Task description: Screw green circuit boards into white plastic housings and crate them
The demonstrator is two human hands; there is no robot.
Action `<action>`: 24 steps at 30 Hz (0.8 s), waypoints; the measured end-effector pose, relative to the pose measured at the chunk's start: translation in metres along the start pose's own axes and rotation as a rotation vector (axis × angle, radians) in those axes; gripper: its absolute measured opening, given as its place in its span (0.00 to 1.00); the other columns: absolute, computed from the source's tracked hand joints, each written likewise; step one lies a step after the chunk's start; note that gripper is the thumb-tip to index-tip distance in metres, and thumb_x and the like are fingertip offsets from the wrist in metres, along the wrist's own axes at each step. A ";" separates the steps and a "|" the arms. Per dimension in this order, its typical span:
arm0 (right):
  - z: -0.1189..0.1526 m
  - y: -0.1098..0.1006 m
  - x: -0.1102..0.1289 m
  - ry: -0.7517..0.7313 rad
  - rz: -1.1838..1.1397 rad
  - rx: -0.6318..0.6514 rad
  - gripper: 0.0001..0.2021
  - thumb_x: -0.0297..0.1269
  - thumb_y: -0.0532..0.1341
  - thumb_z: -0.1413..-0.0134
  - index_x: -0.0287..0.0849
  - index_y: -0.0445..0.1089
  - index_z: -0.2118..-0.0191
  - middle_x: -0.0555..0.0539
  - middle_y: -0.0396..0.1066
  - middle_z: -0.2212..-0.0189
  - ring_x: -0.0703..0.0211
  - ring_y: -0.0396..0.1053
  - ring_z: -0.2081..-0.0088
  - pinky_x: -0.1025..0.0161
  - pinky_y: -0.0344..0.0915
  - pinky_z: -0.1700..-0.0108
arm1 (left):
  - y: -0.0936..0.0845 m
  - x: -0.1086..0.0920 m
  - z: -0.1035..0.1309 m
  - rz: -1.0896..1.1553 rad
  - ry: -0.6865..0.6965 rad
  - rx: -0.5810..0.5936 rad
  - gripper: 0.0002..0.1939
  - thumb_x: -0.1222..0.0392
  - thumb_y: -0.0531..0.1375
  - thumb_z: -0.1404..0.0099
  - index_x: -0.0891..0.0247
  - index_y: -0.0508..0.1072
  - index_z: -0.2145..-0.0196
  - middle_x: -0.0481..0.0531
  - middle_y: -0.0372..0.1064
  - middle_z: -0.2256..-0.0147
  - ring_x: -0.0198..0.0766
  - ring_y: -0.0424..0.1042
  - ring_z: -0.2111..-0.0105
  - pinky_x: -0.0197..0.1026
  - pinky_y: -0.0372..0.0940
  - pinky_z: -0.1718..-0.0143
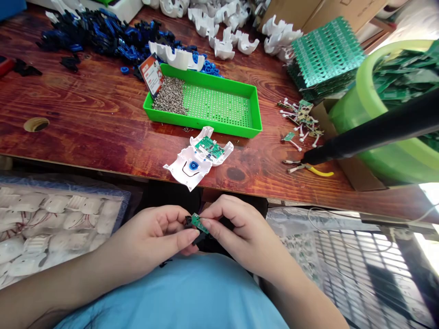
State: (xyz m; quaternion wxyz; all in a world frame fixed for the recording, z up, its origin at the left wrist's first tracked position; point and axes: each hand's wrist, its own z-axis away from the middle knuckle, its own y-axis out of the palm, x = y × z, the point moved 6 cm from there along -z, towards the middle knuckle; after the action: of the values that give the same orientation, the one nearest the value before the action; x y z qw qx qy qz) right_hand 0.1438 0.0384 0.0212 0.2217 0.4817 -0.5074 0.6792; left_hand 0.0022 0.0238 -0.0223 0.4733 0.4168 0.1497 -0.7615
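My left hand [171, 230] is closed around a small black plastic part [188, 221], which shows between its fingers at the lap, below the table edge. My right hand [228, 224] pinches a small green circuit board [199, 223] between thumb and fingers, right against the black part. Ahead of both hands, on the table's front edge, lies an opened white plastic shell [187, 171] with a green board [209, 148] and a blue round piece [194, 166] in it.
A green tray [236, 130] holds small screws [169, 96]. Black and blue parts [109, 36] and white shells [222, 43] lie behind. At right are wired boards [302, 119], pliers [308, 169], stacked green boards [327, 52], a green tub [363, 100] and a black pole [370, 128].
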 end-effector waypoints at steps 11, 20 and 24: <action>0.004 0.000 0.002 0.025 -0.097 -0.018 0.04 0.30 0.58 0.41 0.42 0.68 0.67 0.51 0.69 0.71 0.66 0.67 0.68 0.67 0.65 0.64 | 0.002 -0.007 0.002 0.003 -0.006 0.016 0.05 0.58 0.61 0.38 0.61 0.73 0.69 0.45 0.76 0.75 0.32 0.76 0.71 0.31 0.69 0.66; 0.003 0.003 -0.003 0.046 -0.137 -0.055 0.04 0.32 0.57 0.41 0.42 0.67 0.67 0.51 0.68 0.71 0.66 0.67 0.68 0.66 0.64 0.64 | 0.002 -0.005 0.001 0.083 0.041 0.011 0.05 0.57 0.62 0.38 0.60 0.74 0.69 0.43 0.76 0.74 0.29 0.75 0.71 0.27 0.68 0.69; 0.007 0.004 -0.003 0.023 -0.111 -0.067 0.05 0.30 0.57 0.41 0.41 0.67 0.68 0.51 0.68 0.71 0.66 0.67 0.68 0.67 0.64 0.64 | 0.003 -0.006 0.000 0.018 0.042 -0.006 0.05 0.58 0.61 0.37 0.60 0.73 0.69 0.43 0.75 0.74 0.30 0.75 0.70 0.28 0.69 0.67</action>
State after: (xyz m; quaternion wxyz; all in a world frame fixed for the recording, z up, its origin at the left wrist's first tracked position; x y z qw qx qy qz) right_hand 0.1454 0.0313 0.0170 0.2812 0.4935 -0.4997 0.6540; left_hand 0.0064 0.0259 -0.0168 0.4780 0.4325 0.1583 -0.7479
